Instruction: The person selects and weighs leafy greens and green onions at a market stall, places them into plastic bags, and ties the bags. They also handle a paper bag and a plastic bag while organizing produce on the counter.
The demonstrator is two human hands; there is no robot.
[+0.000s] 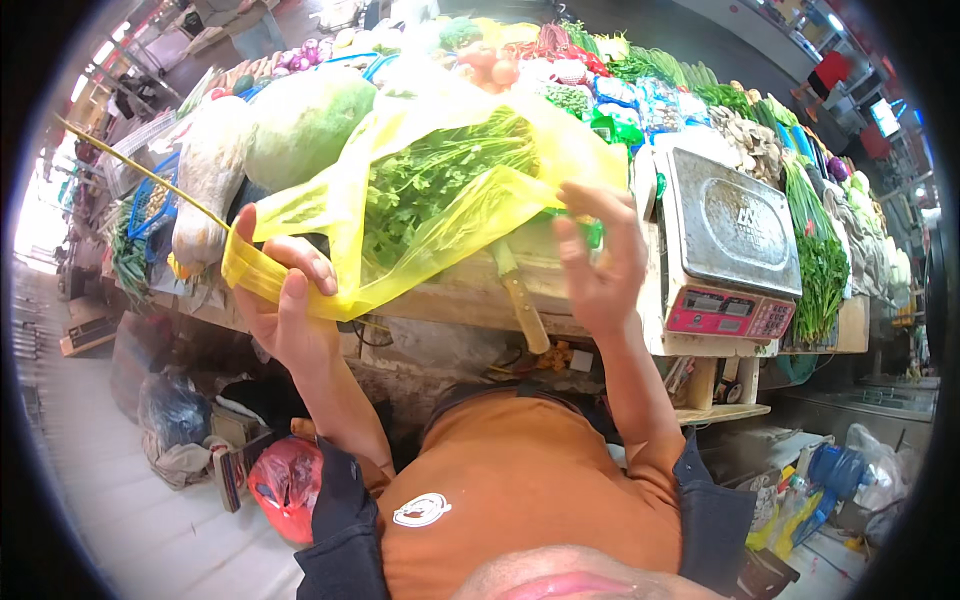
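Note:
My left hand (289, 307) grips one gathered handle of a thin yellow plastic bag (442, 262), which loops around the fingers. Inside the bag lies a bunch of leafy green herbs (431, 176), its stems pointing to the upper right. My right hand (604, 259) is raised at the bag's right edge, fingers apart; whether a fingertip touches the plastic, I cannot tell. Between the hands, a knife (525, 311) rests with its wooden handle over the stall's front edge, its blade partly under the bag. A thin yellowish stick or cord (142, 171) runs from the upper left towards my left hand.
A digital scale (735, 217) with a metal pan stands right of my right hand. Large pale gourds (307, 124) lie behind my left hand. Tomatoes (495, 67), mushrooms (742, 139) and celery-like greens (817, 277) cover the stall. A red plastic bag (289, 487) sits low at left.

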